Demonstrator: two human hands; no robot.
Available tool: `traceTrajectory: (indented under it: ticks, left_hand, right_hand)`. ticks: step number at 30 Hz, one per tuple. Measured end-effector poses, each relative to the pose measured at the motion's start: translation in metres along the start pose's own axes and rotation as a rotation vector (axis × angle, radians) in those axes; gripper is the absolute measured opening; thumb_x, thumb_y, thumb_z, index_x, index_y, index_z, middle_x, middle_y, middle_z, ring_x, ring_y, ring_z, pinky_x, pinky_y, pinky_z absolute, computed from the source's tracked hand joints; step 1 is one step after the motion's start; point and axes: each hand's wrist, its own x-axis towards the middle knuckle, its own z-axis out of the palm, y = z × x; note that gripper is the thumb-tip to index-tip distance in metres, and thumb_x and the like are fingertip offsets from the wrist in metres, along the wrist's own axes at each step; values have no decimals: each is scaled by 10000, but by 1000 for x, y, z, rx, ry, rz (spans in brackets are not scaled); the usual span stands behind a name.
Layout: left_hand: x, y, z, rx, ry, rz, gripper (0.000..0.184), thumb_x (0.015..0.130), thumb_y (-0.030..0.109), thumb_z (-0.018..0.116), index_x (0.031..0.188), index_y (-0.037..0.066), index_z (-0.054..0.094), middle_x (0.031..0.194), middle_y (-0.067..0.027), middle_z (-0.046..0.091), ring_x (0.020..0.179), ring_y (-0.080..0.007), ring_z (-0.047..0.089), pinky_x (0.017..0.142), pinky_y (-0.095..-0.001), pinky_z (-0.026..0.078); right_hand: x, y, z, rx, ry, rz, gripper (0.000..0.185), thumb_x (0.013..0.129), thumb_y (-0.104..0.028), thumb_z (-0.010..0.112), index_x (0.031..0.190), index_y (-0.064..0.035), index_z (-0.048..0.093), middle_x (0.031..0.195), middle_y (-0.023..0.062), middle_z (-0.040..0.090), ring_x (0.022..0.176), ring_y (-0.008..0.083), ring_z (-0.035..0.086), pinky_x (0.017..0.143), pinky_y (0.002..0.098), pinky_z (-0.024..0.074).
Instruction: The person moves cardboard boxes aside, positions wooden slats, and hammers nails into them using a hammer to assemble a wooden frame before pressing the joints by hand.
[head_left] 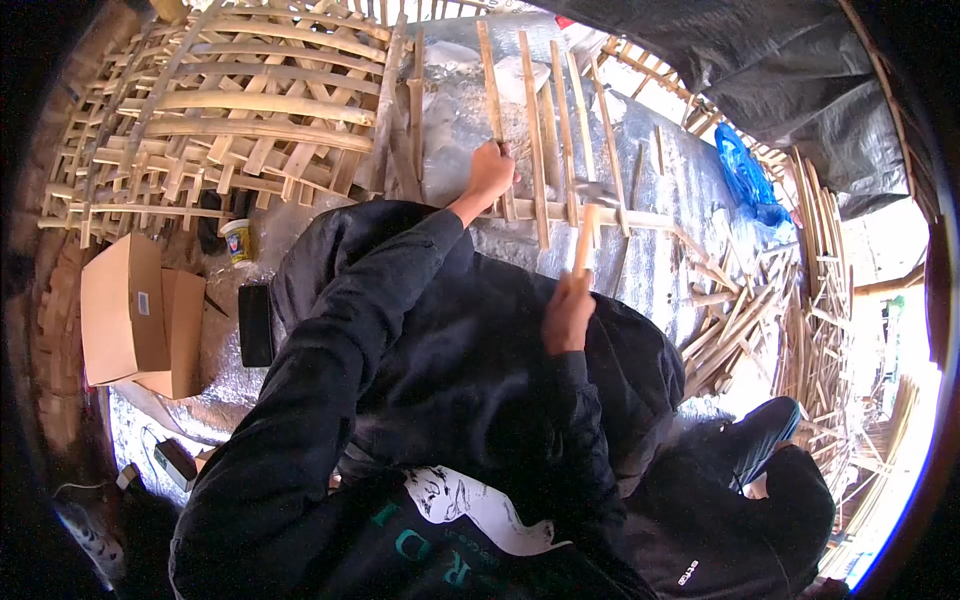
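Note:
My right hand (568, 312) is wrapped around the wooden handle of a hammer (585, 240). The hammer's dark metal head is raised over the bamboo slats, to the right of my left hand. My left hand (490, 172) is closed at a long bamboo slat (490, 85). Whatever its fingers pinch is hidden. Several more slats, such as the slat (535, 150) beside it, run side by side across a bamboo crosspiece (650, 218) in front of my knees.
A woven bamboo lattice (260, 95) stands at the far left. Below it are a small tub (237, 242), a cardboard box (125, 310) and a black phone-like object (255, 325). Loose bamboo strips (735, 325) and a blue plastic bag (745, 175) lie right. Another person's leg (770, 450) is near.

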Motion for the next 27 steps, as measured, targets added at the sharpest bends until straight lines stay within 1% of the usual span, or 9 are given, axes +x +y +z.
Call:
traceTrajectory:
  ticks: [2, 6, 12, 15, 16, 18, 19, 22, 27]
  left_hand:
    - [-1, 1, 0, 38, 13, 41, 319, 1000, 211, 500, 852, -60, 582, 625, -147, 630, 513, -246, 677, 438, -390, 477]
    - [2, -2, -1, 45, 16, 81, 308, 994, 174, 499, 883, -95, 598, 616, -163, 625, 492, -253, 666, 430, -392, 483]
    - [-7, 5, -5, 27, 9, 2, 275, 988, 157, 501, 957, -98, 600, 642, -184, 641, 513, -259, 677, 428, -388, 483]
    - [-3, 3, -4, 126, 5, 41, 365, 1018, 260, 483, 840, -44, 580, 627, -143, 634, 544, -256, 689, 490, -411, 498]
    - [-1, 1, -2, 107, 8, 37, 369, 1018, 265, 480, 839, -42, 582, 617, -147, 636, 544, -261, 688, 500, -417, 501]
    - [3, 0, 3, 86, 1, 41, 373, 1018, 269, 477, 838, -40, 584, 608, -150, 638, 543, -267, 688, 510, -424, 503]
    - [3, -1, 3, 96, 8, 55, 338, 1010, 237, 479, 878, -49, 600, 619, -166, 644, 525, -267, 681, 483, -421, 502]
    - [6, -3, 1, 148, 1, 113, 315, 1003, 199, 480, 902, -67, 614, 640, -195, 651, 510, -276, 675, 466, -419, 507]
    - [0, -2, -1, 144, 22, 94, 395, 1017, 287, 470, 826, -29, 608, 607, -158, 648, 558, -268, 696, 494, -414, 507]
  right_hand:
    - [-4, 34, 5, -279, -384, 36, 233, 998, -207, 511, 1052, -3, 412, 823, 344, 611, 849, 534, 603, 669, 605, 445]
    - [-2, 11, 3, -271, -343, 78, 248, 993, -227, 498, 969, 16, 454, 832, 360, 605, 875, 563, 563, 675, 605, 434]
    - [5, -22, -15, -182, -95, -143, 210, 1002, -179, 517, 945, 6, 436, 726, 317, 573, 688, 514, 575, 526, 562, 392]
    - [4, -32, -14, -81, 68, -99, 251, 1009, -206, 515, 924, 6, 413, 652, 275, 534, 666, 511, 562, 537, 537, 393]
    - [3, -18, -8, -82, 71, -98, 251, 1009, -206, 515, 924, 6, 413, 652, 275, 534, 666, 511, 562, 537, 537, 393]
    - [0, 22, 4, -61, -242, 74, 248, 1011, -215, 502, 951, -1, 392, 699, 292, 578, 708, 515, 583, 568, 543, 416]
    - [-2, 51, 9, -236, -325, -93, 227, 1010, -209, 487, 996, -10, 379, 742, 317, 608, 736, 529, 594, 590, 572, 429]
    - [-1, 40, 11, -307, -327, -30, 209, 1006, -194, 481, 1031, -15, 375, 777, 345, 611, 765, 547, 590, 606, 603, 428]
    - [-1, 14, -3, -260, -266, -159, 201, 999, -171, 509, 972, 6, 418, 732, 329, 595, 714, 526, 585, 561, 581, 417]
